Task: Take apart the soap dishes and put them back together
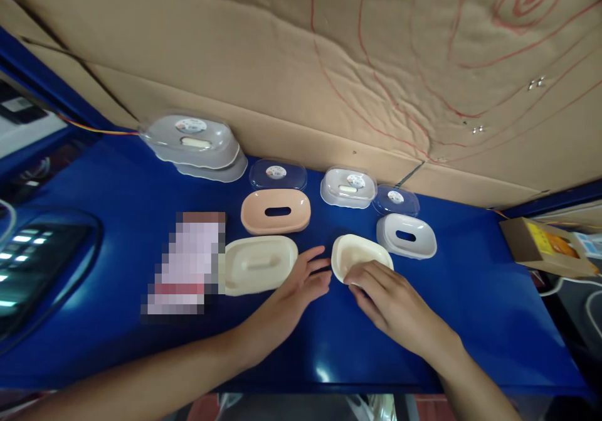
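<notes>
My right hand [383,292] grips the near rim of a small cream oval dish [353,247] with its fingers bent over the edge; the fingertips are partly hidden. To the left, my left hand [308,277] is open, fingers apart and pointing right, with nothing in it. It lies by the right end of a larger cream oval tray [258,263] with a raised bar in its middle. Behind that tray is a peach oval piece [276,223] with a slot. A white slotted oval piece [407,236] sits just beyond the small dish, to its right.
Clear lids [277,174] with round labels line the back of the blue table [470,295], alongside a lidded box [348,187] and stacked clear covers [192,142]. A pixelated phone-shaped object [185,267] lies left. Cardboard [235,51] walls the back; a small carton [536,245] stands right.
</notes>
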Demonstrator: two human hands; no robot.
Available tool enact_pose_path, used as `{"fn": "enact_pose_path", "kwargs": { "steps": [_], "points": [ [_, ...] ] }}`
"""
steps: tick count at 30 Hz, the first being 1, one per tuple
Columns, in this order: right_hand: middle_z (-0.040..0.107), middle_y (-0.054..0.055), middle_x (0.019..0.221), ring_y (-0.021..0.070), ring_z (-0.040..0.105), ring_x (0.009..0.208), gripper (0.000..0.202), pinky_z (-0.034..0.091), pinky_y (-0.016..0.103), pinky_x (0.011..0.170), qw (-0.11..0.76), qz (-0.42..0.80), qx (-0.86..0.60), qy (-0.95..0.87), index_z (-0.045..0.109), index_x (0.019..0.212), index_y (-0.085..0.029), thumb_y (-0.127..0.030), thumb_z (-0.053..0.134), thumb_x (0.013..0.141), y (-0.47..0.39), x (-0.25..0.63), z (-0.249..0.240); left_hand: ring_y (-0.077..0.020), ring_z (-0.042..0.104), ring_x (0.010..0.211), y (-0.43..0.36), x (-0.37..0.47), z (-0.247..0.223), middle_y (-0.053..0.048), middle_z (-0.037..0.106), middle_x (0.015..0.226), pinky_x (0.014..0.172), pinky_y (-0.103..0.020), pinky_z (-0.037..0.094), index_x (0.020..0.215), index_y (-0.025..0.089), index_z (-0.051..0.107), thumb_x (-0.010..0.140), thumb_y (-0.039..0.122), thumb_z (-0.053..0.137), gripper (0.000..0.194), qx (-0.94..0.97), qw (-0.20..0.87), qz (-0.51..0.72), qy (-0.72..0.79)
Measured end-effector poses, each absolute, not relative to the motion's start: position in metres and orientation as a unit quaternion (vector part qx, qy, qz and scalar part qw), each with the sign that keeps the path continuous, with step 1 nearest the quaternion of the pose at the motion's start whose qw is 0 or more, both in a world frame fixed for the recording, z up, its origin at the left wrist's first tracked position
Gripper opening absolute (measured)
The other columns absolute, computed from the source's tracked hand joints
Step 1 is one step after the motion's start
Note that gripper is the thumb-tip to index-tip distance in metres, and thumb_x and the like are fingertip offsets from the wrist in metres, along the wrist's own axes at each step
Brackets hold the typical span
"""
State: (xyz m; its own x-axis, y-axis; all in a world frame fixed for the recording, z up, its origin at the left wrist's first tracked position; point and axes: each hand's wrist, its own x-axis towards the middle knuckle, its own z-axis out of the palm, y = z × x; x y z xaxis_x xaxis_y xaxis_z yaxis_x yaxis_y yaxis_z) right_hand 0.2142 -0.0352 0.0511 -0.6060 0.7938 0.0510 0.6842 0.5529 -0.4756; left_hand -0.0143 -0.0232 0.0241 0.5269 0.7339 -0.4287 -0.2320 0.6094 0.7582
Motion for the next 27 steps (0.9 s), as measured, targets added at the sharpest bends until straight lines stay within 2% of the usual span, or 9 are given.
{"fn": "enact_pose_path", "kwargs": {
  "steps": [2,5,9,10,13,16,20,23,27],
  "points": [
    [0.073,0.006,0.116,0.0215,0.069,0.113,0.02,0.056,0.04,0.102,0.174,0.216,-0.394,-0.876,0.06,0.122,-0.023,-0.013,0.053,0.106,-0.039,0.21,0.055,-0.0309,0.048,0.148,-0.019,-0.014,0.028,-0.013,0.056,0.157,0.124,-0.05,0.036,0.154,0.025,0.045,0.102,0.059,0.056,0.063,0.248,0.864,0.295,0.323],
    [0.074,0.004,0.118,0.0188,0.07,0.114,0.023,0.056,0.035,0.104,0.207,0.234,-0.337,-0.888,0.06,0.129,-0.024,-0.02,0.059,0.106,-0.041,0.212,0.062,-0.0313,0.056,0.142,-0.015,-0.014,0.03,-0.013,0.067,0.147,0.12,-0.045,0.042,0.14,0.016,0.064,0.104,0.056,0.053,0.055,0.167,0.907,0.27,0.278],
    [0.073,0.007,0.121,0.0239,0.07,0.114,0.027,0.057,0.04,0.099,0.249,0.126,-0.455,-0.845,0.06,0.133,-0.026,-0.026,0.061,0.105,-0.027,0.247,0.066,-0.0284,0.064,0.134,-0.012,-0.012,0.03,-0.011,0.075,0.134,0.113,-0.038,0.05,0.133,0.015,0.07,0.103,0.044,0.061,0.043,0.097,0.889,0.282,0.349],
    [0.073,0.008,0.122,0.0272,0.069,0.116,0.026,0.056,0.045,0.101,0.234,0.08,-0.507,-0.826,0.061,0.13,-0.026,-0.029,0.061,0.105,-0.021,0.259,0.063,-0.0284,0.064,0.133,-0.011,-0.012,0.03,-0.01,0.076,0.132,0.111,-0.038,0.051,0.133,0.015,0.071,0.103,0.044,0.062,0.043,0.088,0.885,0.282,0.36],
    [0.071,0.013,0.126,0.0372,0.069,0.116,0.032,0.055,0.056,0.098,0.106,0.0,-0.581,-0.807,0.063,0.129,-0.024,-0.039,0.066,0.101,-0.003,0.289,0.049,-0.0283,0.066,0.131,-0.01,-0.012,0.032,-0.01,0.078,0.128,0.108,-0.037,0.054,0.131,0.015,0.072,0.103,0.045,0.062,0.042,0.08,0.883,0.282,0.366],
    [0.073,0.013,0.123,0.0368,0.071,0.112,0.03,0.055,0.056,0.097,0.068,-0.009,-0.588,-0.806,0.063,0.128,-0.022,-0.035,0.065,0.101,0.009,0.296,0.034,-0.028,0.066,0.132,-0.012,-0.013,0.035,-0.009,0.078,0.128,0.109,-0.037,0.053,0.131,0.015,0.072,0.103,0.044,0.06,0.041,0.079,0.886,0.282,0.36],
    [0.075,0.012,0.122,0.0313,0.072,0.113,0.027,0.056,0.05,0.098,0.17,0.009,-0.542,-0.823,0.063,0.13,-0.023,-0.029,0.062,0.104,0.007,0.273,0.031,-0.0279,0.064,0.134,-0.013,-0.013,0.037,-0.008,0.077,0.131,0.111,-0.038,0.051,0.133,0.017,0.071,0.105,0.046,0.057,0.043,0.084,0.886,0.285,0.356],
    [0.076,0.01,0.119,0.0268,0.072,0.11,0.032,0.056,0.044,0.096,0.26,0.053,-0.468,-0.843,0.061,0.134,-0.024,-0.024,0.067,0.102,-0.01,0.241,0.035,-0.029,0.064,0.133,-0.014,-0.01,0.034,-0.009,0.076,0.133,0.11,-0.041,0.051,0.136,0.017,0.07,0.107,0.052,0.052,0.049,0.089,0.896,0.291,0.323],
    [0.078,0.008,0.109,0.0228,0.074,0.099,0.033,0.058,0.04,0.09,0.284,0.088,-0.338,-0.893,0.064,0.132,-0.021,-0.018,0.068,0.1,-0.033,0.203,0.036,-0.029,0.064,0.132,-0.014,-0.009,0.026,-0.01,0.075,0.133,0.108,-0.039,0.049,0.135,0.017,0.07,0.105,0.058,0.051,0.054,0.111,0.904,0.309,0.273]
  ]
}}
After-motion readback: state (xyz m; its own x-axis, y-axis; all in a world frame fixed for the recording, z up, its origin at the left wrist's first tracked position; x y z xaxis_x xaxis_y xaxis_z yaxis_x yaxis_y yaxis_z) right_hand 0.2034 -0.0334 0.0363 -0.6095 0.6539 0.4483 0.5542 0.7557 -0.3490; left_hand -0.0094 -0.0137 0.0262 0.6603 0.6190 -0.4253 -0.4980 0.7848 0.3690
